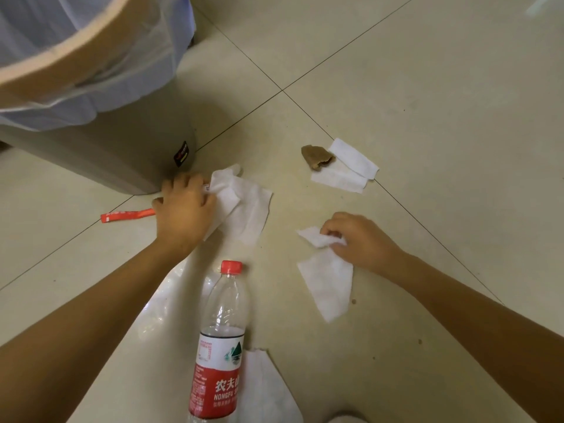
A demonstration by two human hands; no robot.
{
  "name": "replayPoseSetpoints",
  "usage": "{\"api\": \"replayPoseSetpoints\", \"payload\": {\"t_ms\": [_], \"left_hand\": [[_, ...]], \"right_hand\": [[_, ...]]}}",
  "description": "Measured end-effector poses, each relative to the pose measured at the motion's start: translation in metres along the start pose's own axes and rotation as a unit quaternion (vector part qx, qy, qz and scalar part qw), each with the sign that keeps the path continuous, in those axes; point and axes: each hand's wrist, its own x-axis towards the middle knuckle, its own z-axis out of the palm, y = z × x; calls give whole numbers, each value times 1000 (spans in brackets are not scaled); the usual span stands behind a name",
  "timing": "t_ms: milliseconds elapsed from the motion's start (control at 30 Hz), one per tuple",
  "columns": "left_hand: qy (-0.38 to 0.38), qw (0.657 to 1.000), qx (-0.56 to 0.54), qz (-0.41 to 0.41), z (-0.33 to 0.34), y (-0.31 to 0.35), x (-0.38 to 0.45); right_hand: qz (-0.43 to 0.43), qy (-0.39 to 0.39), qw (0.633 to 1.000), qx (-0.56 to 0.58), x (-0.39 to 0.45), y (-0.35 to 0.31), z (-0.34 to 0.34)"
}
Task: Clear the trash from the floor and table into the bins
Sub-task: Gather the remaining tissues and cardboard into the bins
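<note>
My left hand (183, 209) grips a crumpled white tissue (244, 206) on the tiled floor, right beside the base of the grey bin (100, 154). My right hand (357, 239) pinches another white tissue (328, 279), whose lower part lies flat on the floor. A clear plastic bottle (221, 340) with a red cap and red label lies between my forearms. A red sachet (125, 215) lies left of my left hand. Farther off, a brown scrap (316, 157) sits next to two more white tissues (348, 170).
The bin has a tan rim and a translucent bag liner (91, 65) at the upper left. A clear plastic film (171, 297) lies under the bottle, and another white tissue (268, 389) lies at the bottom centre. Beige floor tiles (442, 87) stretch to the right.
</note>
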Motion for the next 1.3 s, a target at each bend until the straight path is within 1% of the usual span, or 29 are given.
{"api": "replayPoseSetpoints", "payload": {"t_ms": [67, 133, 167, 200, 233, 267, 367, 433, 533, 600, 667, 733, 833, 933, 1100, 1167, 1300], "left_hand": [[6, 1000, 14, -14, 1, -7, 0], [5, 1000, 13, -26, 3, -12, -1], [2, 1000, 10, -27, 4, -12, -2], [-1, 1000, 10, -27, 5, -13, -3], [-3, 1000, 12, -25, 6, -14, -4], [-3, 1000, 17, -22, 6, -15, -5], [0, 1000, 18, -17, 7, -16, -7], [-2, 1000, 15, -23, 7, -16, -9], [2, 997, 37, -67, 9, -19, -13], [1, 994, 20, -104, 10, -20, -16], [1, 993, 8, -116, 12, -20, -18], [5, 994, 2, -106, 13, -20, -19], [29, 997, -21, -66, 16, -21, -21], [45, 997, -54, -26, 19, -23, -20], [33, 993, -117, 3, 19, -28, -16], [11, 990, -138, 4, 14, -29, -15], [-83, 981, -177, 13, -12, -26, -16]], "right_hand": [[6, 110, 993, 53, 12, 2, -14], [37, 221, 968, 111, 27, -1, -33], [59, 260, 954, 134, 34, -1, -41], [80, 283, 944, 151, 42, 0, -47], [101, 287, 940, 157, 50, 3, -51], [120, 272, 944, 144, 57, 7, -52], [157, 186, 967, 74, 70, 13, -50], [168, 143, 972, 79, 77, 10, -47], [151, 101, 981, 70, 90, 0, -40], [129, 73, 989, 18, 98, -4, -35], [108, 57, 991, -57, 103, -9, -29], [78, 84, 987, -115, 104, -14, -22], [23, 127, 980, -152, 102, -20, -10], [7, 144, 981, -127, 99, -22, -5], [24, 140, 988, -66, 98, -35, -9], [23, 144, 988, -50, 98, -45, -12], [-7, 189, 982, 9, 94, -75, -24]]}}
